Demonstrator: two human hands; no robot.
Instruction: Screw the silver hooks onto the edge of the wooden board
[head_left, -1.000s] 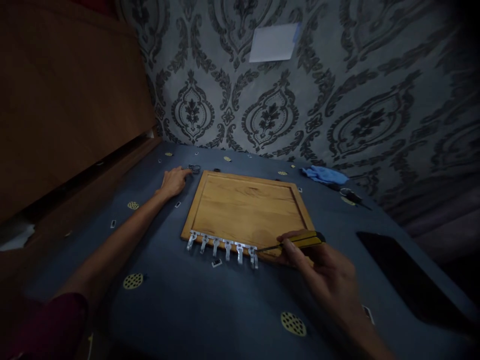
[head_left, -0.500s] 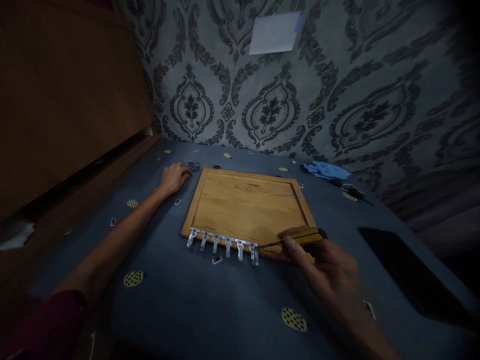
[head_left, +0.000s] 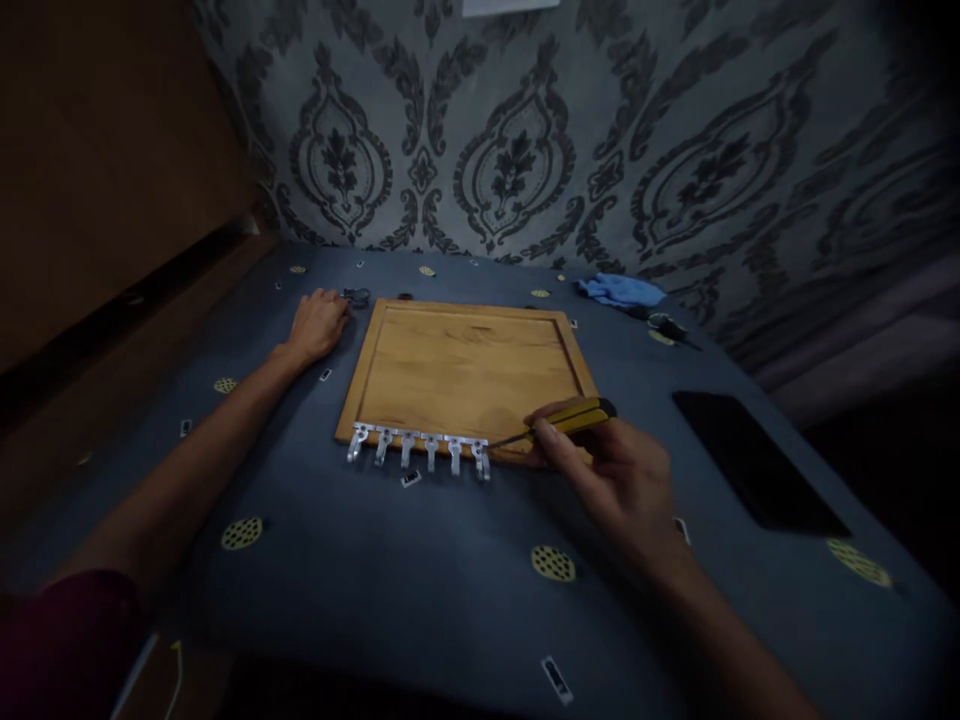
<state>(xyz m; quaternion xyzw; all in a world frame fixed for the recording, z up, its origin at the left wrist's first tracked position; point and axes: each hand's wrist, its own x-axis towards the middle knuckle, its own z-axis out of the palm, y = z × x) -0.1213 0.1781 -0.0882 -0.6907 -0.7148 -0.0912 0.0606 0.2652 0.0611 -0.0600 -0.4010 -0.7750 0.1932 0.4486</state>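
Observation:
My right hand [head_left: 611,465] grips a screwdriver [head_left: 574,418] with a yellow and black handle. Its thin shaft points left, the tip at the right end of a silver metal hook rail [head_left: 431,440]. That rail, with several hooks hanging over the edge, lies along the near side of a framed wooden board [head_left: 469,365]. Off the board's far left corner, my left hand [head_left: 319,325] rests on the cloth with its fingers curled; what they hold, if anything, is hidden. A small tangle of metal pieces [head_left: 358,298] lies just beyond those fingers.
The board lies flat on a dark blue patterned cloth [head_left: 375,590]. To the right are a black flat slab [head_left: 757,460], a blue cloth [head_left: 622,290] and a small dark item [head_left: 671,328]. A wooden cabinet [head_left: 112,170] borders the left, a patterned wall the back.
The view has tilted down, so everything sits higher and somewhat further left. My left hand's fingers look more drawn in beside the metal pieces. The screwdriver tip stays at the rail's right end.

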